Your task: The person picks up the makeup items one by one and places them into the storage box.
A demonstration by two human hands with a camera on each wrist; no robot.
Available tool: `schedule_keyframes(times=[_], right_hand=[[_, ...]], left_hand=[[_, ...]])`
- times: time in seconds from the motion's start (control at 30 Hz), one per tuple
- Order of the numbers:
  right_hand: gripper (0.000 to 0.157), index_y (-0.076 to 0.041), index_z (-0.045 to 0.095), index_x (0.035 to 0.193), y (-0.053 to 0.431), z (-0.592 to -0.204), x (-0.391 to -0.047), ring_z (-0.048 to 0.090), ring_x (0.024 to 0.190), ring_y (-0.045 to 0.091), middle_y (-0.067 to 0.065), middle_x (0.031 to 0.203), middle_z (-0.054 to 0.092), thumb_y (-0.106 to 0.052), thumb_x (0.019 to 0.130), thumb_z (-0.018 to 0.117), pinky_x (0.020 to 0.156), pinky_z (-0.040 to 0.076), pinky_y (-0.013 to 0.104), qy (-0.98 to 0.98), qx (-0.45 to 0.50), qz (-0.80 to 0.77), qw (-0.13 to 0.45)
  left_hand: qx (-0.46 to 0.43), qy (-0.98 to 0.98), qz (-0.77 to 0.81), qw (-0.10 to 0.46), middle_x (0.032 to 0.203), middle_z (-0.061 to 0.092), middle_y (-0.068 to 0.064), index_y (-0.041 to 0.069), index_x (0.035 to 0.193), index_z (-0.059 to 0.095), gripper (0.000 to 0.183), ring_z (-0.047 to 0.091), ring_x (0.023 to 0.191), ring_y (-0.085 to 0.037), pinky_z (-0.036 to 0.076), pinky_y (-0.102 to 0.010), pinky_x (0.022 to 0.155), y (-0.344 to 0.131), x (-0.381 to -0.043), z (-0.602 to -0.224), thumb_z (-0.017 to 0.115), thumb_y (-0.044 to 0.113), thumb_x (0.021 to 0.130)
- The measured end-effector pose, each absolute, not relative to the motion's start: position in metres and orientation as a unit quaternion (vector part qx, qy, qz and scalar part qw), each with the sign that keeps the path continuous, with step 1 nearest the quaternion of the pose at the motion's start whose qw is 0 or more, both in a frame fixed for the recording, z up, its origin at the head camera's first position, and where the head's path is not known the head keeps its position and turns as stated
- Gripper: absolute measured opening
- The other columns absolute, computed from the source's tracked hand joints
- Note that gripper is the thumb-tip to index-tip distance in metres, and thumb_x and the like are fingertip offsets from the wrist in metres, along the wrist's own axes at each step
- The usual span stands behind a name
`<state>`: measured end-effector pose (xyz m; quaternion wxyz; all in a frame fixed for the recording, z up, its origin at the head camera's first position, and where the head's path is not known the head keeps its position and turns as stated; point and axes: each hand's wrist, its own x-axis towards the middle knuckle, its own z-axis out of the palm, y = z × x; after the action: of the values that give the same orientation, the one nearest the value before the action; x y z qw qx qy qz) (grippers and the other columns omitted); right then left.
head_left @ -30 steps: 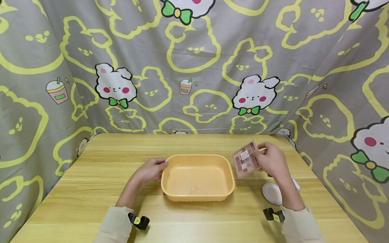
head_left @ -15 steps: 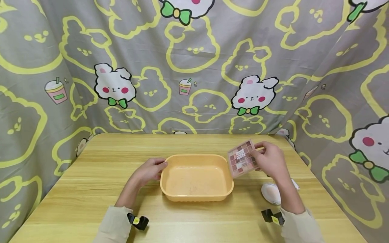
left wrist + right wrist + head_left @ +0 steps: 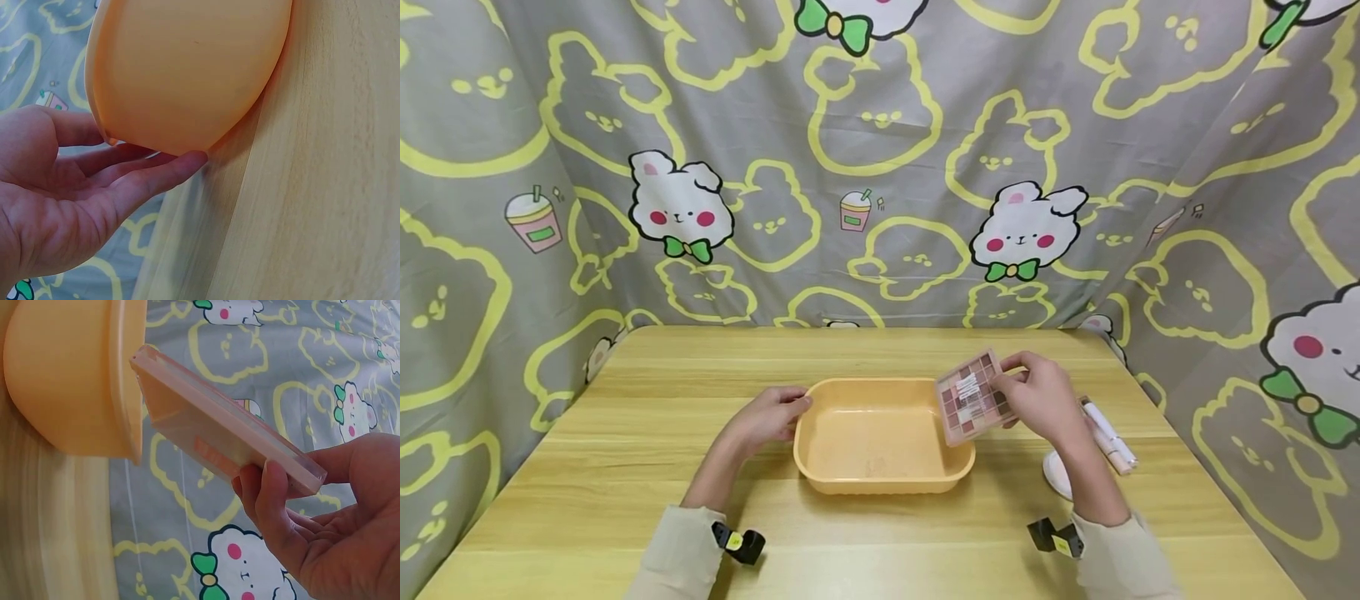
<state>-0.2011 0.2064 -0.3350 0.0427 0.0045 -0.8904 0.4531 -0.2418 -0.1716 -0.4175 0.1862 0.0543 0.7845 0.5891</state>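
My right hand [image 3: 1040, 397] holds an eyeshadow palette [image 3: 968, 402] by its right edge, thumb on top and fingers underneath. The flat square case has a clear lid over a grid of pink and brown pans. It tilts over the right end of a yellow-orange plastic basin [image 3: 880, 485], partly above its rim. In the right wrist view, the palette's pale underside [image 3: 200, 440] shows near the basin's outer wall [image 3: 62, 375]. At the basin's left end, my left hand [image 3: 769, 421] grips the rim, thumb at the edge and other fingers along the outer wall [image 3: 187, 81].
Right of the basin, a round white compact [image 3: 1057, 475] lies partly behind the right forearm. White tubes [image 3: 1108, 433] lie beyond that arm. The wooden table [image 3: 700, 367] ends at a patterned curtain [image 3: 910, 192] behind and at both sides.
My right hand has moved left, bringing the palette from beside the basin to above its right rim. The tubes behind the right forearm show more. My left hand stays at the basin.
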Motion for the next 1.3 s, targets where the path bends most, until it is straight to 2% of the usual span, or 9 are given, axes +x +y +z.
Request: schedule_keyframes(times=[0.57, 0.8, 1.07, 1.3], right_hand=[[0.024, 0.003, 0.057, 0.108, 0.17, -0.35, -0.204, 0.062, 0.049, 0.024, 0.013, 0.07, 0.066, -0.012, 0.089, 0.059, 0.045, 0.055, 0.038, -0.868, 0.026, 0.495, 0.016], [0.024, 0.003, 0.057, 0.108, 0.152, -0.358, -0.205, 0.062, 0.047, 0.025, 0.014, 0.069, 0.065, -0.012, 0.089, 0.06, 0.048, 0.055, 0.046, -0.863, 0.027, 0.505, -0.002], [0.024, 0.004, 0.057, 0.105, 0.131, -0.371, -0.209, 0.063, 0.046, 0.026, 0.014, 0.07, 0.066, -0.009, 0.086, 0.064, 0.048, 0.055, 0.048, -0.842, 0.036, 0.538, -0.029], [0.024, 0.006, 0.055, 0.106, 0.121, -0.381, -0.212, 0.064, 0.049, 0.025, 0.016, 0.073, 0.067, -0.005, 0.087, 0.063, 0.05, 0.055, 0.047, -0.828, 0.047, 0.558, -0.042]], left_hand=[[0.058, 0.782, 0.592, 0.188, 0.126, 0.057, -0.021, -0.002, 0.131, 0.051, 0.039, 0.054, 0.118, -0.034, 0.053, -0.043, 0.087, -0.173, -0.242, -0.417, 0.045, 0.022, 0.102], [0.054, 0.786, 0.587, 0.187, 0.128, 0.056, -0.019, -0.001, 0.133, 0.051, 0.039, 0.054, 0.119, -0.032, 0.052, -0.043, 0.088, -0.173, -0.242, -0.418, 0.045, 0.023, 0.102], [0.058, 0.787, 0.587, 0.183, 0.122, 0.059, -0.018, -0.001, 0.13, 0.053, 0.038, 0.057, 0.114, -0.03, 0.054, -0.041, 0.085, -0.173, -0.243, -0.419, 0.045, 0.022, 0.101], [0.053, 0.79, 0.582, 0.182, 0.126, 0.057, -0.018, -0.001, 0.132, 0.051, 0.04, 0.055, 0.118, -0.031, 0.053, -0.042, 0.087, -0.172, -0.243, -0.417, 0.046, 0.023, 0.101]])
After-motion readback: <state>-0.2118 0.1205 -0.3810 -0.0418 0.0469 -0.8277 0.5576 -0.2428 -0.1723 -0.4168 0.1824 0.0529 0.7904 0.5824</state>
